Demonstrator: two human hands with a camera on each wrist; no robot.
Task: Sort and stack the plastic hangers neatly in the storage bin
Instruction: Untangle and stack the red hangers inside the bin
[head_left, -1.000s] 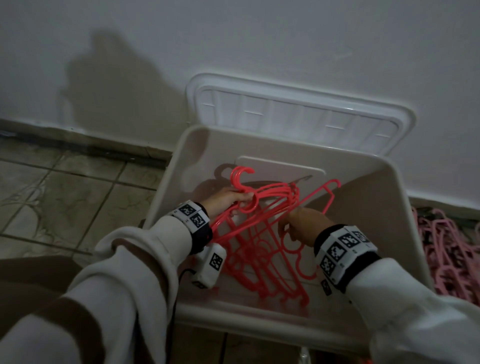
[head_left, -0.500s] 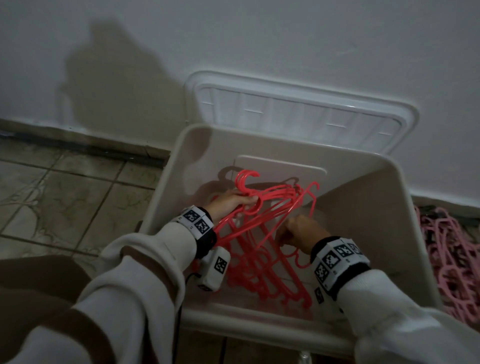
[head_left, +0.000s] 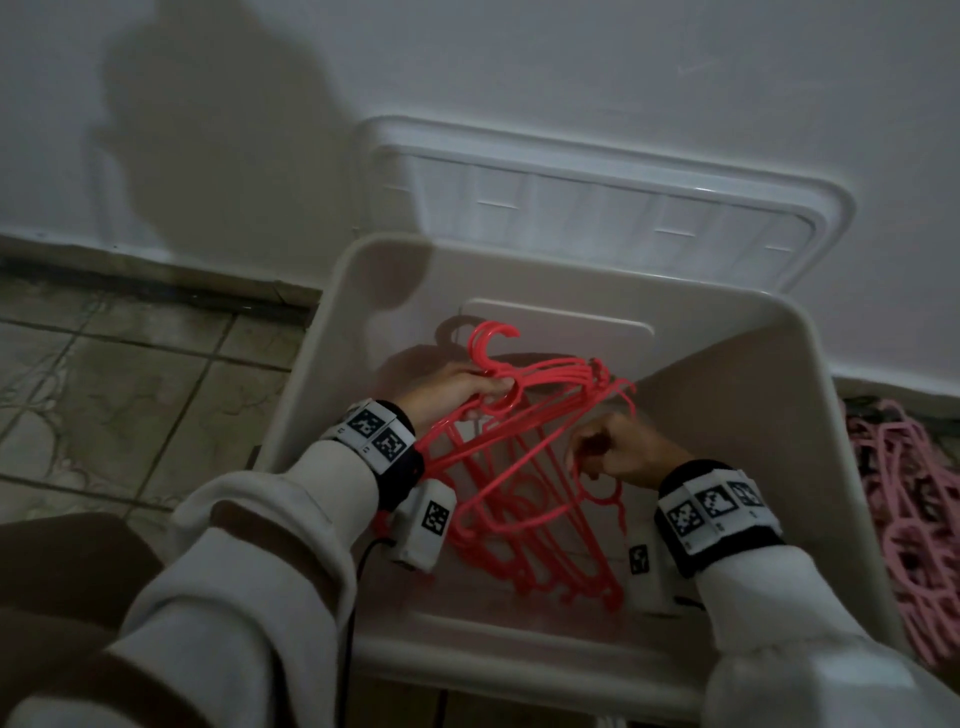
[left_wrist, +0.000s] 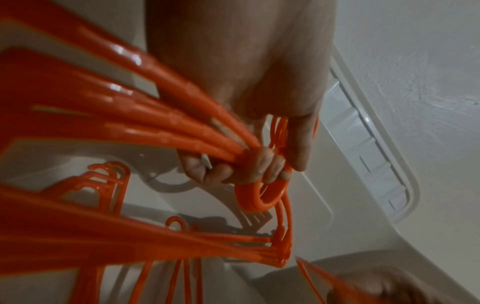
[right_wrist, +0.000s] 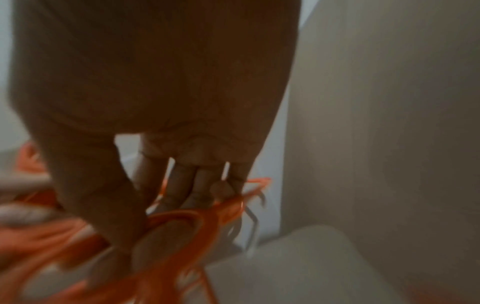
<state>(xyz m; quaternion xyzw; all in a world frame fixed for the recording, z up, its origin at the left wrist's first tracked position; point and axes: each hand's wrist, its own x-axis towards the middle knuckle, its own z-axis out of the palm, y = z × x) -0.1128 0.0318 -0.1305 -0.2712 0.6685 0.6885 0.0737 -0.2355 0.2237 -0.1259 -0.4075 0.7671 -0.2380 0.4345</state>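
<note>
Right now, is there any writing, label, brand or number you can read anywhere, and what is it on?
No readable text anywhere.
Wristbands: black-and-white square code markers only, no letters or numbers.
Storage bin, lid, red hangers: no label or brand visible.

Cream sleeves (head_left: 270, 525) with brown stripes; black wristbands (head_left: 719, 519) carrying white checkered tags; a white tagged box (head_left: 423, 525) with black cable (head_left: 358, 582) under the left wrist.

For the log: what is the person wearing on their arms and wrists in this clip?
Both arms are in loose off-white sleeves. Each wrist carries a black band with white blocks printed with black square markers. A white marker-tagged camera box hangs under the left wrist, with a black cable trailing from it.
</note>
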